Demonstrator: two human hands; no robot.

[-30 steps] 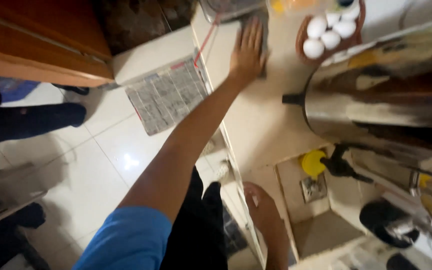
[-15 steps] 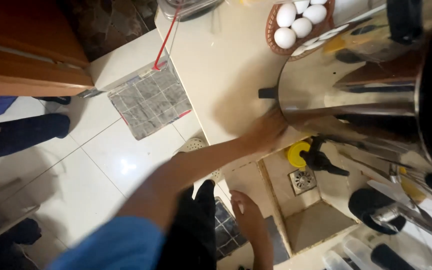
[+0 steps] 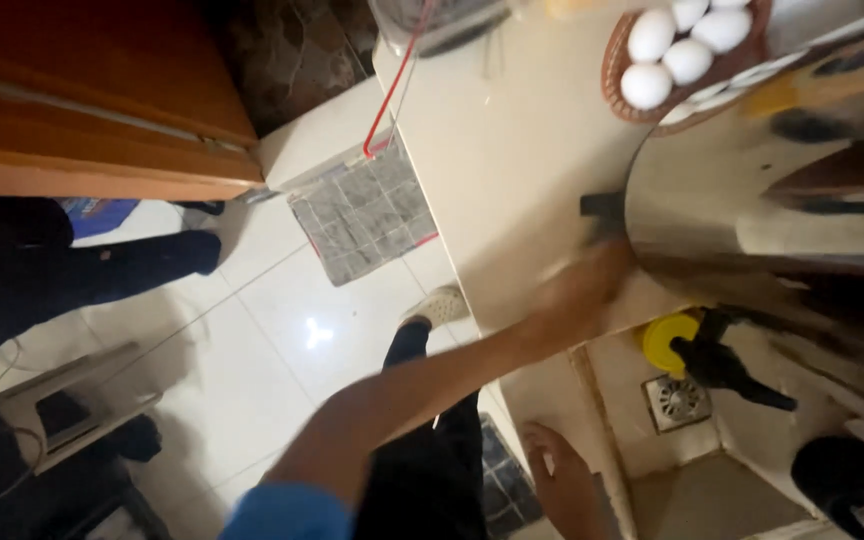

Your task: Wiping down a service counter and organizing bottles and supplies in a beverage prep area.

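My left arm, in a blue sleeve, reaches up across the picture to the cream counter (image 3: 512,150). My left hand (image 3: 580,292) is blurred by motion. It lies at the counter's near edge, just below the black handle (image 3: 602,208) of a large shiny steel pot (image 3: 772,180); nothing shows in it. My right hand (image 3: 560,478) rests low at the bottom, by the counter's edge, with nothing in it. A brown basket of white eggs (image 3: 677,55) stands at the far end of the counter.
A folded newspaper (image 3: 367,215) lies on the white tiled floor by a wooden cabinet (image 3: 82,110). A yellow lid (image 3: 664,340), a black spout (image 3: 727,365) and a floor drain (image 3: 677,400) sit lower right. Another person's dark legs (image 3: 82,270) are at the left.
My left hand has drawn back along the counter, from the far end near the eggs to the pot's handle. The view has shifted closer to the pot.
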